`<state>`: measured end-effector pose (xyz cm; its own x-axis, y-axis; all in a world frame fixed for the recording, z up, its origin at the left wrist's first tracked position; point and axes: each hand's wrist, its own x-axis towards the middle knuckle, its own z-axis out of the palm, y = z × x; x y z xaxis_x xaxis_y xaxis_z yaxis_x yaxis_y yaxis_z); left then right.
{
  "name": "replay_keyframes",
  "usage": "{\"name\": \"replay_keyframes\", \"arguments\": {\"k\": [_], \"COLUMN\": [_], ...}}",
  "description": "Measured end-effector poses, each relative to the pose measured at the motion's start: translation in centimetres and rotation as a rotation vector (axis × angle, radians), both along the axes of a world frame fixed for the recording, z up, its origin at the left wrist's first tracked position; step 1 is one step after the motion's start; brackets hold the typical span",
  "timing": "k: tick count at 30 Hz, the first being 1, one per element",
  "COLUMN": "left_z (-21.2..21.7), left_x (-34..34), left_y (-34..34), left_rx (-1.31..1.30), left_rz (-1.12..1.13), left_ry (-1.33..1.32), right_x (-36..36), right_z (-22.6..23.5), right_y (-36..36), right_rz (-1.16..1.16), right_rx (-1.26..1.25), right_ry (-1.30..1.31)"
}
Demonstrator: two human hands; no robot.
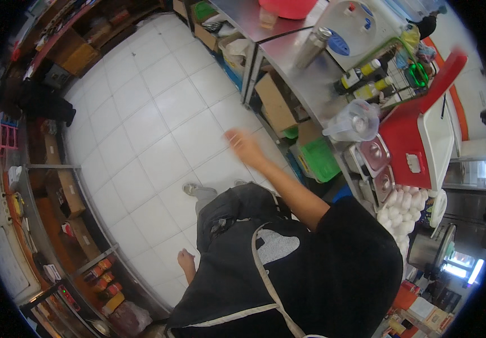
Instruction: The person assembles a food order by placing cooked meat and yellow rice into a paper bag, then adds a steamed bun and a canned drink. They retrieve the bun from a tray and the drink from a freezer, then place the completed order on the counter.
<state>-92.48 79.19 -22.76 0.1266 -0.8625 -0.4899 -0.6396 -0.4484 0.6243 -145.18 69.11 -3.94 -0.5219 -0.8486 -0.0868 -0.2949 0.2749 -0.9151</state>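
My right hand (244,149) is held out in front over the tiled floor, smeared by motion, so its fingers do not show clearly. It touches nothing that I can see. My left hand (186,261) hangs low beside the dark apron (237,253). Its fingers look loosely curled, with no object visible in them. Nearest to my right arm is the steel worktable (296,84). On it stand a clear plastic measuring jug (356,121), a steel flask (313,48) and bottles with yellow caps (361,77).
To the right are a red cooler box (403,143) with its lid raised, lidded steel pans (383,180) and eggs (401,211). Cardboard boxes (277,101) and a green crate (319,158) sit under the worktable. Shelves (65,191) line the left; a person in dark clothes (34,101) is at far left.
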Motion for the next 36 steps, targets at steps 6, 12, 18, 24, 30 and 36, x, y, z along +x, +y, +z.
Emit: {"name": "replay_keyframes", "arguments": {"k": [6,12,18,24,30,36], "left_z": [7.7,14.4,13.7,6.8,0.8,2.3], "left_x": [-3.1,-2.6,3.0,11.1,22.6,35.7], "left_y": [-15.9,-25.1,-31.1,-39.6,-41.0,-41.7], "left_rx": [-0.221,-0.289,-0.112,-0.015,0.365,0.299], "left_rz": [0.107,0.209,0.356,0.092,0.104,0.721], "left_ry": [0.356,0.696,0.922,0.589,0.226,-0.117], "right_x": [19.3,32.3,38.8,39.2,39.9,47.6], "right_z": [-2.0,0.8,-3.2,-14.9,-20.5,-27.6], "right_y": [-12.3,-25.0,-33.7,-44.4,-58.0,-77.3], "right_rz": [1.125,1.629,1.589,1.391,1.277,1.724], "right_rx": [-0.108,0.022,0.502,0.453,1.457,1.212], "right_ry": [0.032,-0.030,-0.760,0.431,-0.248,1.164]}}
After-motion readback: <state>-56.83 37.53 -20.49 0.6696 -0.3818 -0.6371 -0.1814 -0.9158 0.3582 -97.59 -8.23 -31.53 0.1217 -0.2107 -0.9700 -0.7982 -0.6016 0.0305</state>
